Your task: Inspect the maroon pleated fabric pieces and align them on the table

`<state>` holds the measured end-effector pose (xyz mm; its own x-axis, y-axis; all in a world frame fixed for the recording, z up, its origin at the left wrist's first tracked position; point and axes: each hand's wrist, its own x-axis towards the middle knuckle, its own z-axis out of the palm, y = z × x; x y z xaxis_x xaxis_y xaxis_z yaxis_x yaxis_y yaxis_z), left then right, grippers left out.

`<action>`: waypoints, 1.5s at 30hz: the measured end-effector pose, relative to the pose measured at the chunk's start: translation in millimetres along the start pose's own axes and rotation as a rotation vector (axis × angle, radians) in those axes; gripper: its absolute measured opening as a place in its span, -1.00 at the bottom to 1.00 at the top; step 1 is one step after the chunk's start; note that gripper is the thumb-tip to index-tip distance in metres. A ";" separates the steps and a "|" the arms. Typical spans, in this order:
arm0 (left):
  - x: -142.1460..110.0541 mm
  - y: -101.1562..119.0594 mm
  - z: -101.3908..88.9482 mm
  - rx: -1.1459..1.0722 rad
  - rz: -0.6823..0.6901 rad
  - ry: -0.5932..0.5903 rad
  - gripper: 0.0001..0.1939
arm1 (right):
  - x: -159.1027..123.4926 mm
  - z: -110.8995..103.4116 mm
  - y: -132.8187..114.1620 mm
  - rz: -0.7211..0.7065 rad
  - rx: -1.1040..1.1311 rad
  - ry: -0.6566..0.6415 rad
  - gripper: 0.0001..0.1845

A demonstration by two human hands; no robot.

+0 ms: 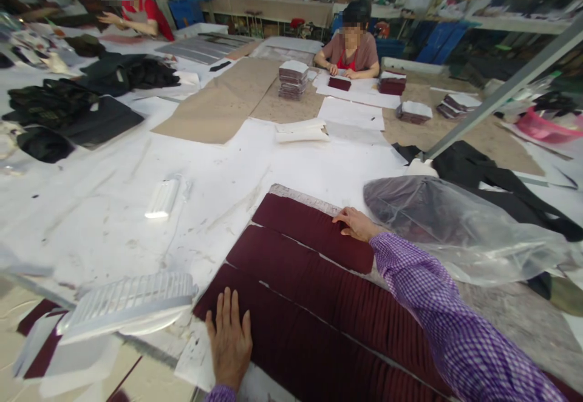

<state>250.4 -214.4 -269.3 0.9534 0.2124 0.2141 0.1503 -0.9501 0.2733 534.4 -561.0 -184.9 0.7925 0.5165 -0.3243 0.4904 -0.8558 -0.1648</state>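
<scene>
Long rows of overlapping maroon fabric pieces (282, 305) lie side by side on a greyish sheet in front of me. My left hand (230, 335) rests flat at the near left end of the rows, fingers spread and nothing held. At the farthest row, my right hand (357, 224) has its fingers bent down at the cloth's far edge, thumb close to them, pinching a maroon fabric piece there. The palm side is hidden, so the layers between the fingers do not show. A purple checked sleeve crosses over the right part of the rows.
A white slatted plastic object (132, 302) lies left of the rows, a smaller white one (163, 198) beyond. Clear plastic sheeting (455, 226) bulges beside my right arm, near a slanting metal bar (501, 89). Across the table a person (350, 50) handles maroon pieces near several stacks (294, 80).
</scene>
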 end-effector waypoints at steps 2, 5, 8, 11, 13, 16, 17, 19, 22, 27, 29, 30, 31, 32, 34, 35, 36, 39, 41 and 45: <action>-0.3 -0.3 0.1 -0.006 -0.002 0.000 -0.35 | 5.4 -2.8 -0.3 -0.010 -0.043 -0.048 -0.66; -0.3 -0.1 -0.2 -0.002 -0.003 0.004 -0.35 | 11.7 -7.0 -1.6 -0.024 -0.098 -0.105 -0.69; -0.1 0.1 0.0 0.011 0.000 -0.003 -0.34 | 15.9 -10.5 -1.2 -0.047 -0.139 -0.151 -0.68; -0.2 -0.3 0.6 0.012 -0.001 -0.013 -0.33 | 19.7 -12.7 -0.1 -0.066 -0.163 -0.189 -0.65; -0.3 -0.5 0.8 0.008 -0.005 -0.012 -0.32 | 22.4 -13.9 0.1 -0.072 -0.170 -0.210 -0.65; -0.5 -0.6 0.6 0.007 -0.004 -0.005 -0.32 | 24.6 -15.2 -0.2 -0.076 -0.162 -0.242 -0.73; -0.6 -0.5 0.5 0.009 -0.002 -0.003 -0.32 | 24.3 -15.1 0.1 -0.074 -0.153 -0.249 -0.75; -0.6 -0.5 0.5 0.009 -0.002 0.001 -0.32 | 21.5 -13.7 2.2 -0.053 -0.124 -0.249 -0.75; -0.6 -0.5 0.5 0.001 -0.003 0.000 -0.32 | 12.6 -9.2 10.1 0.037 -0.053 -0.218 -0.67; 0.2 -0.1 -1.0 -0.003 -0.004 -0.002 -0.33 | -2.9 -4.1 24.8 0.169 0.097 -0.186 -0.65; 0.6 0.3 -1.7 -0.001 -0.002 0.002 -0.33 | -6.0 -3.7 26.2 0.177 0.152 -0.188 -0.68; 0.8 0.5 -1.9 0.000 -0.001 0.004 -0.32 | -6.7 -3.6 25.9 0.178 0.176 -0.193 -0.70; 1.0 0.7 -2.0 0.003 0.002 0.006 -0.32 | -6.9 -3.3 25.1 0.179 0.196 -0.202 -0.72; 1.1 0.8 -2.1 0.006 0.005 0.007 -0.32 | -6.6 -2.8 24.2 0.181 0.215 -0.213 -0.73; 1.3 0.6 -2.0 0.014 0.009 0.010 -0.31 | -5.0 -1.7 22.5 0.189 0.240 -0.235 -0.75; 1.3 0.5 -2.0 0.016 0.010 0.011 -0.31 | -3.9 -1.1 21.9 0.194 0.246 -0.244 -0.75; 1.2 0.3 -2.0 0.016 0.009 0.011 -0.31 | -2.7 -0.8 21.6 0.198 0.248 -0.251 -0.75; 0.8 -0.2 -2.0 0.015 0.008 0.010 -0.31 | 0.2 -1.0 21.5 0.208 0.235 -0.265 -0.75; 0.6 -0.3 -1.9 0.018 0.008 0.006 -0.31 | 1.2 -1.9 21.5 0.209 0.219 -0.271 -0.75; 0.1 -0.8 -0.4 0.014 0.002 -0.008 -0.31 | 1.7 -4.0 20.5 0.201 0.172 -0.270 -0.74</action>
<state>250.3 -213.6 -269.1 0.9557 0.2090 0.2070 0.1523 -0.9537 0.2595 547.3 -577.6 -185.1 0.7313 0.3309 -0.5963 0.2482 -0.9436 -0.2192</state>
